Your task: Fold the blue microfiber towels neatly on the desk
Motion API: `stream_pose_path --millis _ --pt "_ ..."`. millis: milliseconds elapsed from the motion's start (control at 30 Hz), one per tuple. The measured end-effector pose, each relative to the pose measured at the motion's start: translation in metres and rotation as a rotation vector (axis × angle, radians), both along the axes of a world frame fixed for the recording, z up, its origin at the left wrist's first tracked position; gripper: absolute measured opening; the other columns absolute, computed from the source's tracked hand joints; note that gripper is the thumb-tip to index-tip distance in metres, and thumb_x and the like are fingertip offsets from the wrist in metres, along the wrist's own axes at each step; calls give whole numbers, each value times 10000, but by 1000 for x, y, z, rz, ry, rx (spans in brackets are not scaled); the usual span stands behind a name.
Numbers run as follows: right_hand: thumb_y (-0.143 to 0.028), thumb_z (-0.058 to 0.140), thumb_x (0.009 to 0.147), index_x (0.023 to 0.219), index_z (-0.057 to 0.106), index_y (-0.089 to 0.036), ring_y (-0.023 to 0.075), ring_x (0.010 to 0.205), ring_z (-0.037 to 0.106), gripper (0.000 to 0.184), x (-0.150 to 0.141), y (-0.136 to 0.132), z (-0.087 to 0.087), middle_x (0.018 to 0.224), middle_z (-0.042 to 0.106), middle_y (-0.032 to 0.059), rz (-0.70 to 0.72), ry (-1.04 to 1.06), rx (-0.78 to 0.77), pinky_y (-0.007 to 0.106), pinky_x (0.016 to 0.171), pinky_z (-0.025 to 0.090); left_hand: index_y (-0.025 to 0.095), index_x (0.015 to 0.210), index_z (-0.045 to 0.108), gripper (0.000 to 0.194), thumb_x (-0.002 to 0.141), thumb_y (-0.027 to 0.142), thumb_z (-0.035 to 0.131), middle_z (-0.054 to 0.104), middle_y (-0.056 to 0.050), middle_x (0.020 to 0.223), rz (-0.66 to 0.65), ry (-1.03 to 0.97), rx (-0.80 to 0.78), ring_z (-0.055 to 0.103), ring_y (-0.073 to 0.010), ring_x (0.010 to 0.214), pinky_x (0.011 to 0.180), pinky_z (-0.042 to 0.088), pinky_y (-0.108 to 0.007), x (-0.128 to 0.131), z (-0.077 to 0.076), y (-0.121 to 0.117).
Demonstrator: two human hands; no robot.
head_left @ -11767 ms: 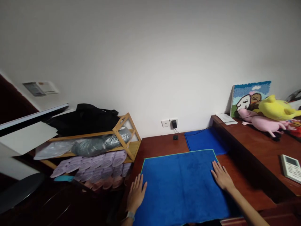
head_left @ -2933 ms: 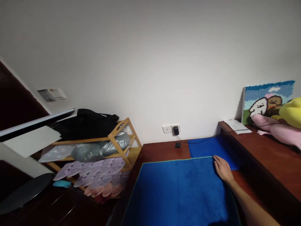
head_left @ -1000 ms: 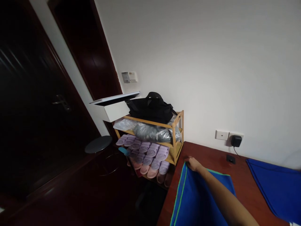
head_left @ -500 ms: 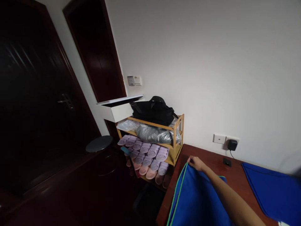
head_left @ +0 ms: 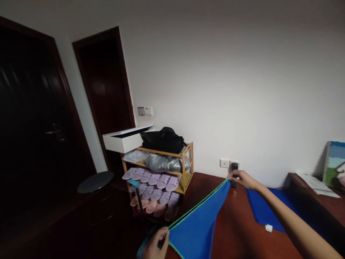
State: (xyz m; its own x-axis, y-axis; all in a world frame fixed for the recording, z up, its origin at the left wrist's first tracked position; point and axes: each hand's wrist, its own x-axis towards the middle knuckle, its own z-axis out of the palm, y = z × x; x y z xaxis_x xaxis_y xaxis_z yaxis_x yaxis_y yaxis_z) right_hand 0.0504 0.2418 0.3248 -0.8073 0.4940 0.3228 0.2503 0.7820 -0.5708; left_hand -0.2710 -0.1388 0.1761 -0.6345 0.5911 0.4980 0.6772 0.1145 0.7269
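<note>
One room: pretty dim, two dark wooden doors (head_left: 104, 104) on the left, low round stool (head_left: 95, 181) near them.
Counter (head_left: 231, 226): reddish-brown wood along the wall, with a wall socket and plugged-in adapter (head_left: 234, 167) just above its back edge.
Shoe rack (head_left: 188, 167): bamboo, just past the counter's left end, packed with lilac and pink slippers (head_left: 156, 181), plus a black bag (head_left: 163, 140) on top beside a white box (head_left: 121, 142).
Blue towel (head_left: 198, 226): green-trimmed, up off the counter by two corners, one edge pulled tight on a diagonal, the rest sagging below it.
Other towel (head_left: 265, 208): also blue, lying flat on the counter, small white tag (head_left: 268, 227) near its front edge.
Step in hand: mid-lift by the look of it, both corners up, no fold showing in the cloth.
Next move: seems to call for both corners staying pinched and that edge staying tight, with nothing under the cloth taking its weight.
Left hand (head_left: 155, 244): low in the frame, partly cut off, on the near corner.
Right hand (head_left: 241, 179): arm stretched out, on the far corner.
Fingers (head_left: 232, 175): curled and pinching the towel on both hands, not spread, though the left grip is only partly visible.
</note>
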Motion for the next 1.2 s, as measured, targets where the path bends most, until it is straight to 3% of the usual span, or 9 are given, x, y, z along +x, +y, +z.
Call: stream_pose_path --millis 233,333,433,567,733,867,967,1067,1200 --pt "-710 602 892 988 775 -231 253 983 698 518 105 -85 89 1058 771 93 -138 208 -16 371 890 553 286 808 778 353 856 600 625 839 -31 977 -229 187 -13 777 -264 953 879 615 -330 -2 159 4" --pt "-714 618 882 980 782 -232 248 974 697 518 134 -112 105 1047 772 87 -192 239 -8 358 882 550 270 834 779 321 852 554 631 834 -36 990 -295 264 -72 761 -263 972 899 597 -338 -7 213 8" --pt "-714 610 886 990 785 -233 246 975 699 522 154 -134 106 1049 773 85 -233 250 4 348 864 552 262 872 774 296 843 529 650 828 -33 985 -354 280 -99 752 -260 948 881 592 -342 -8 247 17" --pt "-704 587 906 988 788 -232 241 982 705 519 173 -156 92 1036 777 81 -272 274 19 349 896 550 238 833 747 308 825 539 680 813 -50 949 -489 206 -168 745 -263 929 878 584 -347 -1 261 27" --pt "-658 583 935 980 783 -243 235 991 708 462 198 -182 68 1036 779 65 -310 227 22 349 931 549 220 814 699 321 838 540 688 782 -54 931 -659 90 -300 730 -254 921 866 569 -348 16 247 19" --pt "-641 586 941 963 781 -254 233 973 712 434 223 -206 57 1032 778 62 -344 196 23 342 916 565 228 956 674 324 890 544 649 704 11 736 -726 -12 -425 663 -193 683 676 540 -292 34 237 1" --pt "-623 609 934 967 782 -267 237 967 721 397 242 -219 54 1031 779 63 -384 216 38 335 904 580 234 935 687 243 935 467 621 705 -2 814 -814 49 -420 659 -186 765 732 526 -279 47 238 -11" --pt "-603 644 919 986 784 -278 245 984 727 361 256 -223 51 1051 780 67 -438 259 71 328 904 591 243 847 726 227 960 391 596 723 -35 965 -898 150 -378 667 -202 939 866 513 -285 58 244 -18" --pt "-623 654 899 1002 787 -276 264 1010 732 386 256 -200 43 1081 787 76 -505 310 80 342 901 604 256 861 771 257 965 411 596 722 -51 978 -943 134 -357 667 -192 906 830 529 -274 63 243 -9"
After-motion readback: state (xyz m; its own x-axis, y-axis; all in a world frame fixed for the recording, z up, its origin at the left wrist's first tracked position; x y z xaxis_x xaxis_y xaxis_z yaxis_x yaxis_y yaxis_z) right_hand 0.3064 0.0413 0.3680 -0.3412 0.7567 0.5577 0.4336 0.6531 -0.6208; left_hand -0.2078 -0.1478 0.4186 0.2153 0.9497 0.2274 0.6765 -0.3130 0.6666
